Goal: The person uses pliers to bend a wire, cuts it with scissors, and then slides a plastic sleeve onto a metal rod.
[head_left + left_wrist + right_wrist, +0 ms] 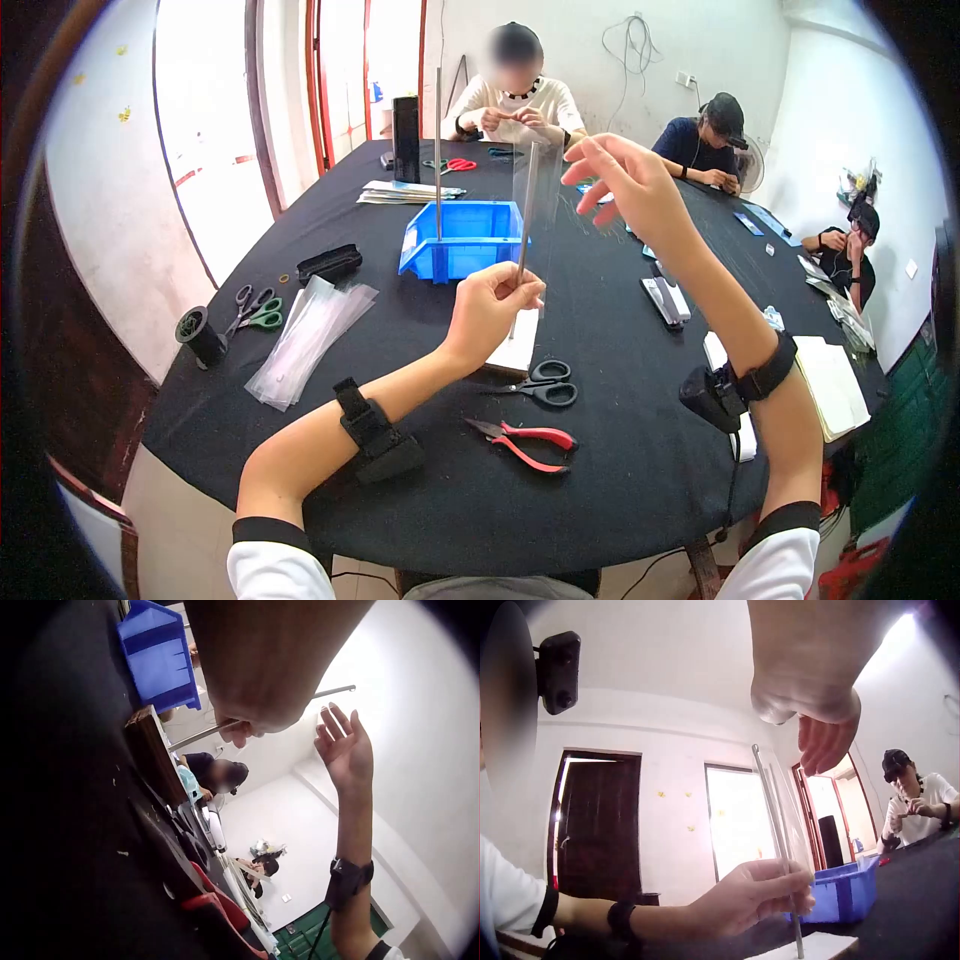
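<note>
A thin metal rod (pixel 530 200) stands nearly upright on a white-topped block (pixel 514 352). My left hand (pixel 488 318) pinches the rod low down between thumb and fingers; the left wrist view shows that hand (pixel 259 701) across the rod (pixel 204 736). Clear film (pixel 795 814) runs alongside the rod in the right wrist view; whether the left fingers also hold it, I cannot tell. Raised to the right of the rod's top, my right hand (pixel 640 195) has loosely bent fingers and holds nothing visible. It hangs above the rod's tip in the right wrist view (pixel 821 724).
Behind the block are a blue bin (pixel 465 262) and another upright rod (pixel 438 150). Clear sleeves (pixel 310 345) lie left; black scissors (pixel 550 385) and red-handled pliers (pixel 530 440) lie in front. A stapler (pixel 665 302) is right. Several people sit around the table.
</note>
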Tool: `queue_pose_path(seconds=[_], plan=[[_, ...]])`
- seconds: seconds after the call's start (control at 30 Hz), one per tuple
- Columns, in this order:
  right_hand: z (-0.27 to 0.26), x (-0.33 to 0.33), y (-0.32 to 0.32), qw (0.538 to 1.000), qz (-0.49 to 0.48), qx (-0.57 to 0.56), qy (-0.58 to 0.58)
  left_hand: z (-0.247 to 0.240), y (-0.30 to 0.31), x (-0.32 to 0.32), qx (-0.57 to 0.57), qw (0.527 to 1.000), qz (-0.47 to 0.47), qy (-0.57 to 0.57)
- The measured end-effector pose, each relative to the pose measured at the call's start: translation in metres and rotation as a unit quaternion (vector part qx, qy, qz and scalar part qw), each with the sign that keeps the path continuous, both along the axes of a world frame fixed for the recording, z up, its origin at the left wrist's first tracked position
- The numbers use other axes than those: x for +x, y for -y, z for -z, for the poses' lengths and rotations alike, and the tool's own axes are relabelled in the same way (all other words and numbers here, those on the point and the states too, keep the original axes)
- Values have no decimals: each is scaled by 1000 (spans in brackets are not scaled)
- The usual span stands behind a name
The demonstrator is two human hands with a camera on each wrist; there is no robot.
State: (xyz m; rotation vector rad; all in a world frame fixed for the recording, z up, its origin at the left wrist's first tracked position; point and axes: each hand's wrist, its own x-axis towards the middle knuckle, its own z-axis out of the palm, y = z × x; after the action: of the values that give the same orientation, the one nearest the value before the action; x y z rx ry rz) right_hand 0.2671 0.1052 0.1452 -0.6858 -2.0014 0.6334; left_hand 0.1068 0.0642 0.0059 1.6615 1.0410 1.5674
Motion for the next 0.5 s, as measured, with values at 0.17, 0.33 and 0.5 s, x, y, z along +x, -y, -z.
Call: queue_pose_path(seconds=[0.17, 0.33, 0.5], plan=[[-11, -9, -4, 995, -49, 92, -10, 5, -2, -1, -1, 1000, 14, 13], [-18, -14, -7, 987, -53, 151, 13, 11, -4, 2, 8, 999, 13, 40], [-24, -14, -3, 983, -30, 142, 109, 15, -8, 1, 3, 999, 22, 47]])
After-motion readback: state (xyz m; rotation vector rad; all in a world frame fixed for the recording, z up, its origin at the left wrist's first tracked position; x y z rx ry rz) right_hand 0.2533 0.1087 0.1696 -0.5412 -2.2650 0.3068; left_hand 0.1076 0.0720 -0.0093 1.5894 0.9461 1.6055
